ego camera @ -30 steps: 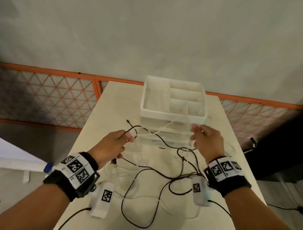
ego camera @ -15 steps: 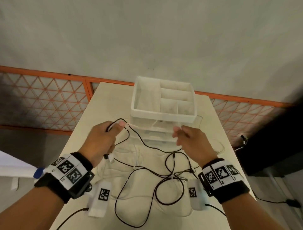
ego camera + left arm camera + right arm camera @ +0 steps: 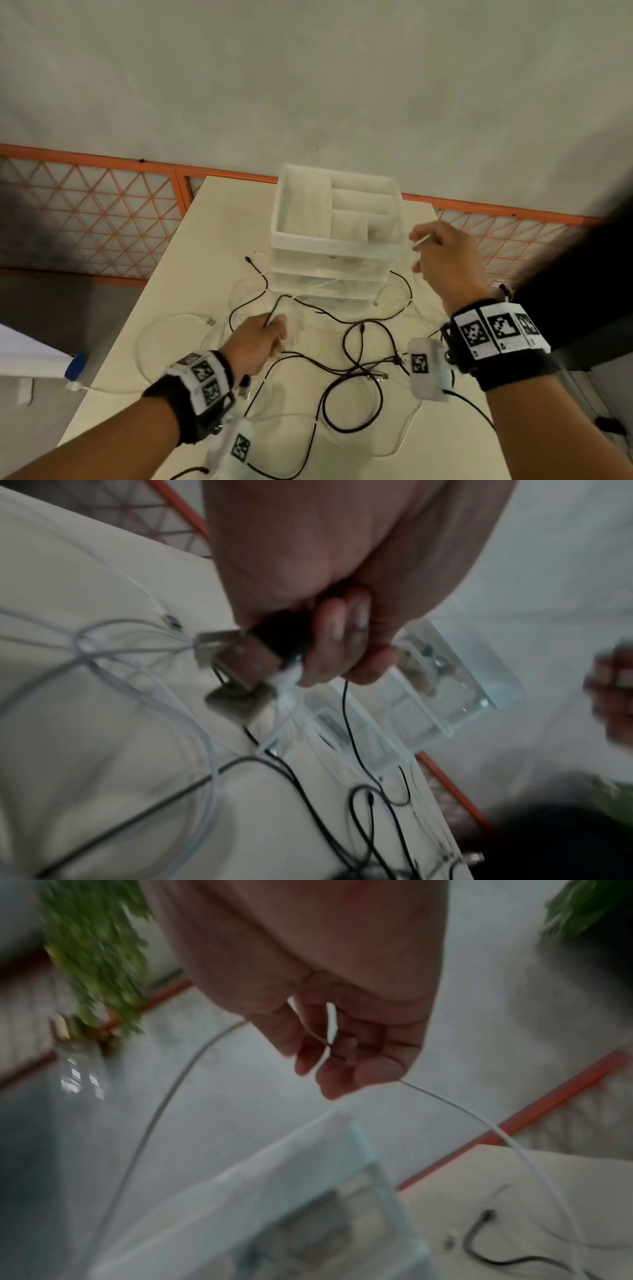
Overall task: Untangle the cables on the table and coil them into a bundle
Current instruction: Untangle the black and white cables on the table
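Observation:
Several thin black cables (image 3: 356, 373) lie looped and crossed on the cream table (image 3: 212, 240), with white cables (image 3: 164, 322) among them. My left hand (image 3: 260, 342) is low over the tangle and grips a black cable that rises from its fist. In the left wrist view its fingers (image 3: 335, 642) curl round a black and a white USB plug (image 3: 240, 656). My right hand (image 3: 442, 257) is raised beside the drawer unit. It pinches a thin white cable (image 3: 462, 1110) between thumb and fingers (image 3: 342, 1053). That cable hangs down on both sides.
A white drawer organizer (image 3: 335, 241) with open top compartments stands at the table's far middle. A loose USB plug (image 3: 209, 322) lies at the left. An orange lattice railing (image 3: 85, 205) runs behind the table. A blue-capped object (image 3: 76, 365) sits off the left edge.
My right hand has risen and swung right with the white cable. My left hand has dropped back toward me, still gripping cables, and the black loops have shifted.

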A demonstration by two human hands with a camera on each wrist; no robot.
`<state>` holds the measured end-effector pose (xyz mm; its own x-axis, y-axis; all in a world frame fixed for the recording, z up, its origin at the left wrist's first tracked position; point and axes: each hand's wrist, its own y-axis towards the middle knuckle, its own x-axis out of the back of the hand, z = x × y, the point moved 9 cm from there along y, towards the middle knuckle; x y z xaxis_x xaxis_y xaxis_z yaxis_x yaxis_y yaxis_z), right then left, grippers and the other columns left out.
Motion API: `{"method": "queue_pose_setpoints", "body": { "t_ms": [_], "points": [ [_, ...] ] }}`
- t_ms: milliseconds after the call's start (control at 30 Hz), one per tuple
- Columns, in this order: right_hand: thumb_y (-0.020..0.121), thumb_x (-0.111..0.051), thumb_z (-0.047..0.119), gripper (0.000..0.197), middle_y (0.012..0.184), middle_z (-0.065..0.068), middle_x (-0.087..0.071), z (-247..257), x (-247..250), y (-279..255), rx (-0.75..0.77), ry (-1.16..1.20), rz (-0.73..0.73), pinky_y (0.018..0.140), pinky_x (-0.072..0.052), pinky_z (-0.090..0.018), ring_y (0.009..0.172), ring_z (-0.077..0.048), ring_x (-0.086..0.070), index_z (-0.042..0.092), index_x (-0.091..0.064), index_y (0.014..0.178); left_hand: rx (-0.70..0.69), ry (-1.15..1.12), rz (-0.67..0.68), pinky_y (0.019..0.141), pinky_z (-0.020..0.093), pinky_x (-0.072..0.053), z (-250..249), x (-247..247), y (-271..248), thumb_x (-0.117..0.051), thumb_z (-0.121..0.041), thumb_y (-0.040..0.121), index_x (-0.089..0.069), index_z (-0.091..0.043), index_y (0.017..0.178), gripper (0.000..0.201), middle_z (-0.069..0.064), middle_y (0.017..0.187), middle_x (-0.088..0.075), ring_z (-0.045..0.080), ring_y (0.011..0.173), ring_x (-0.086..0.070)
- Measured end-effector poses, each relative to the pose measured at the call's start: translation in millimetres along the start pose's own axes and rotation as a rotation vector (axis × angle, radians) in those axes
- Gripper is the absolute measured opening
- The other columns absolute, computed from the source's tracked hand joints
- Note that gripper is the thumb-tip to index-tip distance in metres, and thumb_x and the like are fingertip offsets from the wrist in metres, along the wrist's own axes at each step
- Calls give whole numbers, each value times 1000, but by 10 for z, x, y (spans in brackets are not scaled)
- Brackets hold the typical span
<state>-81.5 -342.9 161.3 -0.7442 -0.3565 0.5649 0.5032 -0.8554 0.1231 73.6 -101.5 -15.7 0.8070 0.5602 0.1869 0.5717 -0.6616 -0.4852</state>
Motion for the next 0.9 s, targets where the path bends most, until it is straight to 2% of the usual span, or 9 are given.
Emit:
{"method": "queue_pose_setpoints", "body": {
  "t_ms": [100, 233, 333, 433, 533, 633, 700, 800, 900],
  "points": [
    [86, -57, 20, 20, 90, 11, -72, -442, -4, 167, -130, -111, 60, 79, -60, -50, 83, -26, -73, 33, -69, 77, 27, -51, -52, 40, 17, -15, -10, 343, 30, -51, -32, 101, -58, -9, 80, 31, -5, 44, -34, 10, 37, -19],
    [92, -55, 7, 25, 114, 10, -67, -325, -19, 372, -47, 100, 33, 62, -54, -35, 69, -17, -71, 28, -64, 81, -50, 15, -2, 42, 22, -16, -331, 477, -51, -63, -35, 94, -53, -13, 76, 30, -2, 53, -28, 13, 45, -19],
    [87, -52, -3, 30, 131, 18, -58, -250, -40, 425, 7, 276, 55, 61, -51, -31, 70, -17, -70, 24, -62, 79, -118, 41, -6, 42, 22, -17, -553, 499, -112, -57, -39, 97, -60, -7, 88, 33, -1, 56, -29, 13, 46, -18],
    [84, -51, -9, 35, 137, 19, -58, -556, -136, 353, -49, 260, 106, 64, -53, -37, 81, -27, -70, 24, -64, 86, -175, 21, -18, 42, 21, -17, -667, 522, -161, -52, -35, 100, -68, -10, 95, 30, -2, 55, -29, 13, 46, -18],
    [84, -50, -4, 59, 124, 5, -66, -1010, -288, 91, -197, -28, 212, 64, -56, -35, 77, -26, -70, 43, -61, 117, -196, 18, 13, 42, 22, -17, -704, 535, -222, -56, -30, 98, -67, -7, 97, 26, -4, 53, -28, 13, 45, -18],
    [88, -56, 7, 61, 86, -1, -71, -1075, -377, -202, -234, -242, 193, 62, -45, -25, 72, -10, -62, 34, -48, 142, -216, 120, 58, 42, 22, -20, -720, 477, -264, -57, -31, 97, -67, -5, 97, 27, -8, 50, -31, 12, 46, -22],
    [86, -67, 11, 65, 77, 1, -68, -776, -615, -433, -121, -132, 276, 65, -47, -21, 68, -6, -61, 35, -48, 143, -262, 235, 95, 42, 19, -24, -790, 338, -304, -53, -34, 99, -70, -12, 93, 28, -12, 44, -34, 9, 42, -27],
    [84, -76, 24, 75, 69, 0, -67, -153, -1159, -887, 101, 16, 575, 64, -50, -18, 58, -4, -58, 52, -38, 143, -359, 387, 205, 44, 11, -30, -962, -25, -437, -46, -39, 101, -71, -15, 90, 37, -18, 41, -44, 1, 39, -40],
    [89, -70, 33, 30, 67, 0, -67, -57, -1449, -1024, 192, -78, 586, 60, -51, -26, 54, -12, -58, 36, -61, 118, -372, 322, 318, 47, 12, -28, -1062, -195, -587, -40, -47, 101, -71, -33, 67, 48, -15, 45, -40, 1, 41, -37]
  ]
}}
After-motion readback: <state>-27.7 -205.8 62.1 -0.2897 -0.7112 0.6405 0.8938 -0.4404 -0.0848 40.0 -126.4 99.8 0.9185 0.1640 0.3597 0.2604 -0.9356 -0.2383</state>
